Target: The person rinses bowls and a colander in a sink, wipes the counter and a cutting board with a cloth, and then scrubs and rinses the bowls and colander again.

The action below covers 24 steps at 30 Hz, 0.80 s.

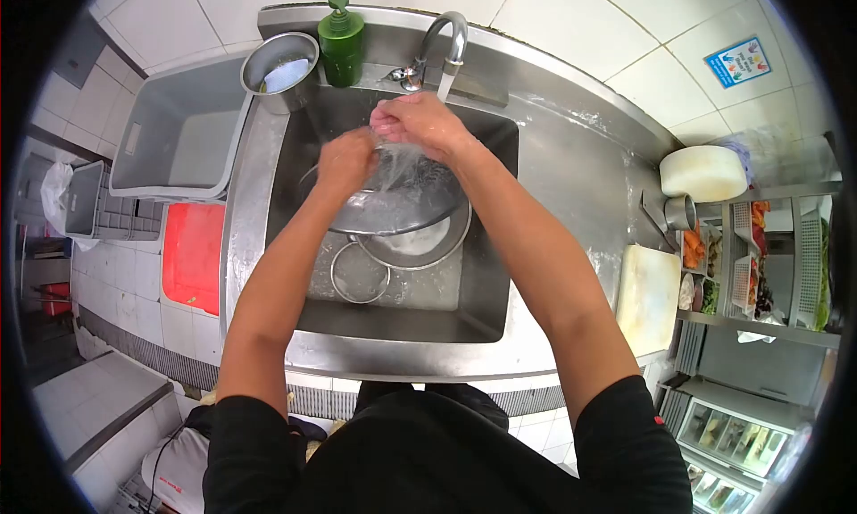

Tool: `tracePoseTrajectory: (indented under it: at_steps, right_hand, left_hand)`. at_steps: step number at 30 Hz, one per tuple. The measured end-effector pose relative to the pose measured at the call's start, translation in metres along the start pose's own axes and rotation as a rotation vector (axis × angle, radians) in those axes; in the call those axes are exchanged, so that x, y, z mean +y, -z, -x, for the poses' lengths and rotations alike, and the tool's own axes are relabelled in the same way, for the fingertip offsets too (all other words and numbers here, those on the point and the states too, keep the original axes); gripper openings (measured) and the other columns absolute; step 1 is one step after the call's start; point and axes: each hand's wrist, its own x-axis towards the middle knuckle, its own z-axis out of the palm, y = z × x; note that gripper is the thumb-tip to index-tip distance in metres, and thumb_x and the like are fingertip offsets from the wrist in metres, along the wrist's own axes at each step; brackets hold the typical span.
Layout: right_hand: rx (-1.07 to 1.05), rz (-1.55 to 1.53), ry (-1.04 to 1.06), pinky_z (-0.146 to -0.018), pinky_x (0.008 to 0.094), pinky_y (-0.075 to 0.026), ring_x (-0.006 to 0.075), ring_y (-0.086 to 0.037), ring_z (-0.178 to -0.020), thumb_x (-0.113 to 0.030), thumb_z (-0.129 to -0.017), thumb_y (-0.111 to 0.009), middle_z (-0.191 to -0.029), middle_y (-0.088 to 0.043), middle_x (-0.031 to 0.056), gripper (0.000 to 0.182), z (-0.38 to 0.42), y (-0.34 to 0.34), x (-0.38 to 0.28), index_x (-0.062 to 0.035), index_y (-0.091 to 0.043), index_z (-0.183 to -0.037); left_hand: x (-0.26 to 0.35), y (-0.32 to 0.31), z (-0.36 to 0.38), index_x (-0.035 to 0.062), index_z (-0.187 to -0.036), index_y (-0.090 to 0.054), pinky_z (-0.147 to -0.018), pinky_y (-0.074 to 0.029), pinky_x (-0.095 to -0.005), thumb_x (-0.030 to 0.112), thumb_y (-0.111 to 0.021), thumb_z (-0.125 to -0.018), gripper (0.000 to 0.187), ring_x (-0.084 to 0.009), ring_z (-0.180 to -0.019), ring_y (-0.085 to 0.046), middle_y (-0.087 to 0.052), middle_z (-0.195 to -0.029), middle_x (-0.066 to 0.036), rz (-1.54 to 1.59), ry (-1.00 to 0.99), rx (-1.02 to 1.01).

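Note:
Water runs from the curved faucet (pixel 455 45) onto my right hand (pixel 418 123), whose fingers are curled inward; what they hold, if anything, is hidden. My left hand (pixel 348 161) is just to its left and lower, blurred by motion, its fingers bent. Both are over a wide, shiny metal bowl (pixel 393 212), and water splashes down into it between them. Beneath that bowl, a round metal pot (pixel 460 237) holds whitish, foamy water. A thin metal ring-shaped item (pixel 360 300) lies in the shallow water of the steel sink (pixel 402 325).
A green pump bottle (pixel 342 45) and a metal pot (pixel 281 67) with a pale item inside stand behind the sink. Left are a grey tub (pixel 183 125) and a red board (pixel 192 255). Cutting boards (pixel 647 300), a knife (pixel 659 219) and vegetable trays (pixel 745 282) are at right.

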Motion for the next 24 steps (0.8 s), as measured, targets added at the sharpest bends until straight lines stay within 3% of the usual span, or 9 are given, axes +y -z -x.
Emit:
tracePoseTrajectory:
  at_steps: [2, 7, 9, 13, 15, 17, 19, 22, 24]
  right_hand:
    - [-0.013, -0.019, -0.002, -0.073, 0.0246, -0.053, 0.0131, -0.065, -0.080, -0.023, -0.090, -0.064, -0.089, -0.069, 0.0071, 0.025, 0.003, 0.004, 0.002, 0.0015, -0.070, -0.092]
    - [0.184, 0.256, 0.130, -0.070, 0.0239, -0.052, 0.0123, -0.063, -0.076, -0.022, -0.090, -0.064, -0.084, -0.067, 0.0055, 0.025, 0.002, 0.029, 0.002, 0.0019, -0.069, -0.090]
    - [0.192, 0.166, 0.150, -0.068, 0.0236, -0.051, 0.0119, -0.062, -0.075, -0.022, -0.089, -0.065, -0.081, -0.066, 0.0052, 0.024, -0.003, 0.032, 0.004, 0.0014, -0.069, -0.086]
    - [0.144, 0.114, 0.164, -0.062, 0.0247, -0.047, 0.0110, -0.058, -0.070, -0.024, -0.090, -0.064, -0.074, -0.064, 0.0047, 0.026, -0.003, 0.027, -0.007, -0.0007, -0.066, -0.079]
    - [0.169, 0.148, 0.174, -0.062, 0.0253, -0.046, 0.0114, -0.058, -0.069, -0.025, -0.091, -0.063, -0.073, -0.063, 0.0047, 0.028, -0.016, 0.029, 0.002, -0.0009, -0.066, -0.077]
    - [0.183, 0.185, 0.185, -0.061, 0.0260, -0.046, 0.0118, -0.057, -0.068, -0.027, -0.091, -0.061, -0.072, -0.063, 0.0047, 0.030, -0.036, 0.034, 0.020, -0.0012, -0.065, -0.076]
    - [0.200, 0.206, 0.209, -0.064, 0.0276, -0.045, 0.0127, -0.058, -0.068, -0.028, -0.091, -0.061, -0.071, -0.063, 0.0041, 0.032, -0.052, 0.046, 0.047, -0.0010, -0.066, -0.075]
    - [0.198, 0.459, 0.042, -0.069, 0.0284, -0.047, 0.0138, -0.061, -0.072, -0.029, -0.090, -0.062, -0.073, -0.065, 0.0043, 0.031, -0.064, 0.056, 0.077, -0.0012, -0.067, -0.077]
    - [0.273, 0.499, 0.053, -0.070, 0.0290, -0.048, 0.0139, -0.062, -0.073, -0.029, -0.089, -0.063, -0.074, -0.067, 0.0050, 0.031, -0.095, 0.058, 0.119, -0.0016, -0.068, -0.077]
  left_hand:
    - [0.014, -0.006, -0.024, 0.0152, -0.102, -0.069, -0.080, -0.055, -0.0415, 0.012, -0.066, -0.075, 0.027, -0.0299, -0.094, -0.067, -0.068, -0.106, -0.010, -0.335, 0.050, -0.400]
    - [0.011, 0.002, -0.040, 0.0163, -0.106, -0.070, -0.080, -0.054, -0.0435, 0.016, -0.064, -0.077, 0.029, -0.0321, -0.094, -0.066, -0.069, -0.097, -0.013, -0.194, 0.004, -0.280]
    - [-0.006, 0.013, -0.033, 0.0158, -0.107, -0.070, -0.081, -0.053, -0.0444, 0.016, -0.062, -0.078, 0.031, -0.0330, -0.095, -0.066, -0.069, -0.095, -0.014, -0.101, 0.029, -0.197]
    - [-0.050, 0.032, 0.004, 0.0111, -0.116, -0.066, -0.085, -0.050, -0.0486, 0.013, -0.056, -0.077, 0.040, -0.0370, -0.099, -0.064, -0.069, -0.100, -0.019, 0.026, 0.439, -0.264]
    - [-0.070, 0.031, 0.050, 0.0037, -0.115, -0.064, -0.082, -0.052, -0.0439, 0.009, -0.055, -0.076, 0.040, -0.0325, -0.094, -0.067, -0.070, -0.097, -0.019, 0.176, 0.612, -0.161]
    - [-0.090, 0.017, 0.105, -0.0028, -0.115, -0.060, -0.078, -0.052, -0.0378, 0.002, -0.053, -0.075, 0.041, -0.0260, -0.089, -0.067, -0.069, -0.097, -0.016, 0.729, 0.859, -0.110]
    - [-0.076, 0.020, 0.143, -0.0041, -0.116, -0.058, -0.076, -0.051, -0.0338, -0.004, -0.054, -0.074, 0.043, -0.0222, -0.087, -0.064, -0.067, -0.100, -0.013, 0.962, 1.023, -0.032]
    - [-0.055, 0.016, 0.181, -0.0036, -0.117, -0.058, -0.078, -0.050, -0.0333, -0.004, -0.055, -0.072, 0.044, -0.0231, -0.088, -0.064, -0.067, -0.101, -0.013, 1.094, 1.111, 0.009]
    - [-0.044, 0.010, 0.193, -0.0036, -0.116, -0.058, -0.080, -0.050, -0.0331, -0.004, -0.055, -0.072, 0.045, -0.0230, -0.089, -0.063, -0.067, -0.101, -0.013, 1.166, 1.143, 0.040]
